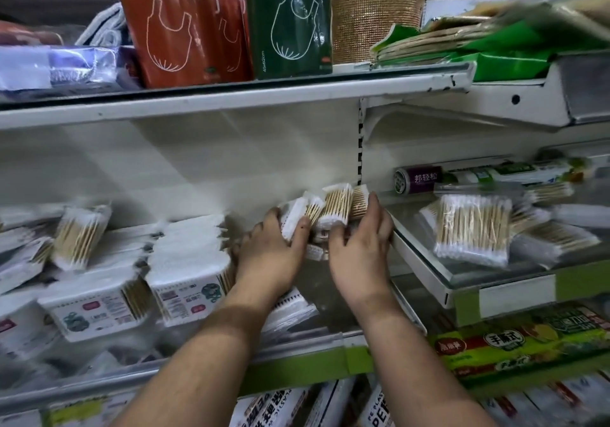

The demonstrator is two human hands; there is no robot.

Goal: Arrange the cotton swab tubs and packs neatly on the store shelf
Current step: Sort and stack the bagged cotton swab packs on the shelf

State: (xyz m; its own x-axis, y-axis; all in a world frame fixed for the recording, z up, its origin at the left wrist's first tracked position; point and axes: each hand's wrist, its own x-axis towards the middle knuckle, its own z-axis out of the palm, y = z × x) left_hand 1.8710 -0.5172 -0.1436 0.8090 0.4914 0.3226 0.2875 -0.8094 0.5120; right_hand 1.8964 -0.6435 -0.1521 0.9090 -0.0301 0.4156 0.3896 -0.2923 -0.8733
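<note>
While both hands (317, 245) grip swab packs (330, 210) | boxed swabs (185, 281) beside.

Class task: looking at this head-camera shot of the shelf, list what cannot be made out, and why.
- Head view: how many cotton swab packs the left hand and right hand hold; fingers cover them.
- Head view: tub label print; too small, blurred.
- Head view: bottom-shelf boxes; cut off by the lower edge.

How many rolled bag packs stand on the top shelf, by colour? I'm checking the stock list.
Orange bag packs: 2, the second partly hidden behind the first
Green bag packs: 1
Total: 3
</note>
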